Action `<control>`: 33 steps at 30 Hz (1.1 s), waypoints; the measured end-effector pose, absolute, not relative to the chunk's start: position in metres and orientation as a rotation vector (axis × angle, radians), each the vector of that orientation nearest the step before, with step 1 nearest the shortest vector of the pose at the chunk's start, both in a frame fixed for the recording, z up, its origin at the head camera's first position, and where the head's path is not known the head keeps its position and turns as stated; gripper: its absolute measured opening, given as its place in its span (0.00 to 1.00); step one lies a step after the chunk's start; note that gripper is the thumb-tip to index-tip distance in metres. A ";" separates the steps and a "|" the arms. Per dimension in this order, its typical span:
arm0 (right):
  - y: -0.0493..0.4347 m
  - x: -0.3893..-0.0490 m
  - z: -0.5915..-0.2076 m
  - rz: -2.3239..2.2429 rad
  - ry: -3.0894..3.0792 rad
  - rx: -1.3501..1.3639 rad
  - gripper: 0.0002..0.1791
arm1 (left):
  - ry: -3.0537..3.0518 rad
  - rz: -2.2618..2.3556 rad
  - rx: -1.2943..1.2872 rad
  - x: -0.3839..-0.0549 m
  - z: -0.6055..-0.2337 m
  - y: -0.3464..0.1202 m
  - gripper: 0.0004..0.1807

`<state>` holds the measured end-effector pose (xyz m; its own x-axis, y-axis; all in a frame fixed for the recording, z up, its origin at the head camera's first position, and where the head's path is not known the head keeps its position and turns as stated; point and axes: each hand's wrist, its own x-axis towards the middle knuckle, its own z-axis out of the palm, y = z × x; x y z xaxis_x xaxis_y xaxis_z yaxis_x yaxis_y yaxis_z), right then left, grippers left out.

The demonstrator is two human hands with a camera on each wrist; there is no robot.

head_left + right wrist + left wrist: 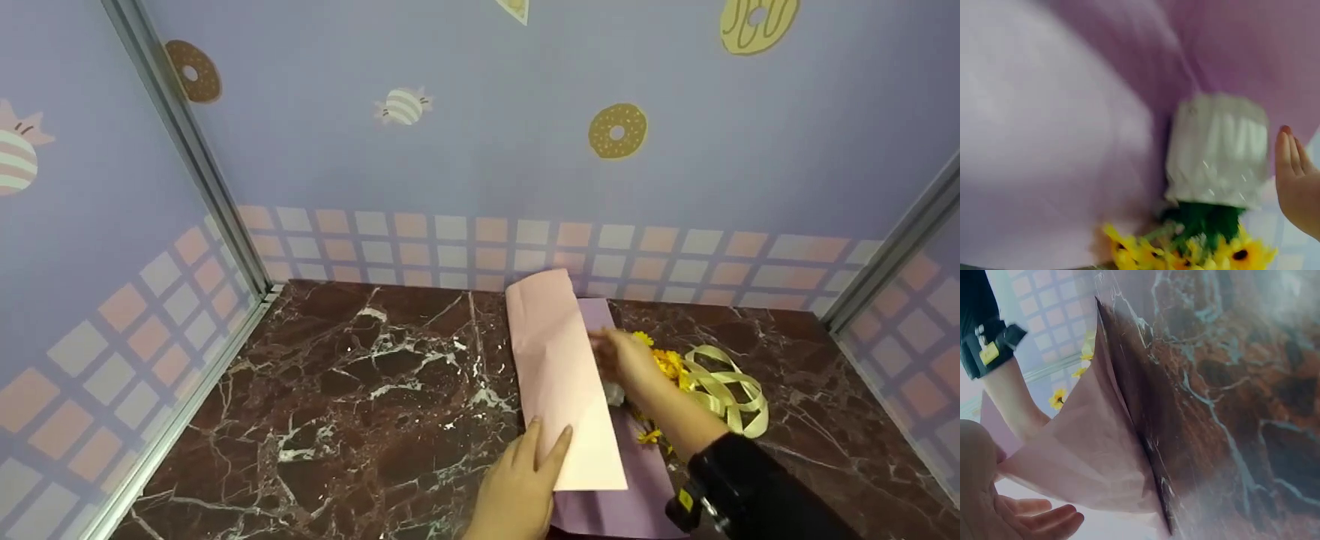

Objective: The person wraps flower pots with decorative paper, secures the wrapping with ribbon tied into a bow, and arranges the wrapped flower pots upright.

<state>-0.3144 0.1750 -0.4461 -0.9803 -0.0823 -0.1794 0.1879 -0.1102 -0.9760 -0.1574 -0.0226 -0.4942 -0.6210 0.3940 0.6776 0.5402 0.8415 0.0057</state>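
Paper: centre to lower centre of the head view, on the table; pale pink strip uppermost, purple face showing along its right side and below. Whether one sheet or two, cannot be told. In the left wrist view its near edge bulges up off the table.

Left hand: bottom centre. Fingers extended, thumb and forefinger apart, tips on the pink strip's lower left edge.

Right hand: right of centre, tips at the strip's right edge, partly hidden there. In the right wrist view, at the right edge, fingers straight and together, just beside the pot.

Pot: white, pleated; right of centre in the right wrist view, against purple paper; largely covered in the head view.

Flowers: yellow, right of the pot in the head view; green foliage between pot and blooms.

Ribbon: pale yellow, looped, right of the flowers.

Sleeve: black, right arm, lower right.

Wall: lilac, doughnut and sweet motifs, checked band beneath; upper half.
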 end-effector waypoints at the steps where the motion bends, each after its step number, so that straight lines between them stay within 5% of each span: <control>1: 0.171 -0.308 -0.450 -2.179 1.942 0.129 0.26 | -2.324 -0.288 -0.687 -0.158 -0.494 -0.023 0.40; 12: 0.148 -0.265 -0.470 -1.932 1.595 0.116 0.52 | -2.322 -0.292 -0.736 -0.156 -0.495 -0.020 0.33; 22: 0.153 -0.279 -0.441 -2.077 2.026 0.171 0.29 | -2.336 -0.216 -0.771 -0.154 -0.497 -0.020 0.35; 27: 0.172 -0.293 -0.426 -1.916 2.558 0.086 0.36 | -2.335 -0.191 -0.767 -0.152 -0.498 -0.019 0.39; 33: 0.194 -0.303 -0.420 -1.466 2.829 -0.039 0.23 | -2.312 -0.054 -0.759 -0.150 -0.495 -0.019 0.30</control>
<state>-0.3028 0.1942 -0.4204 -0.9987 -0.0007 0.0515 -0.0425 0.5765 -0.8160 -0.1497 -0.0192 -0.4954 -0.5885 0.5069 0.6298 0.5359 0.8279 -0.1656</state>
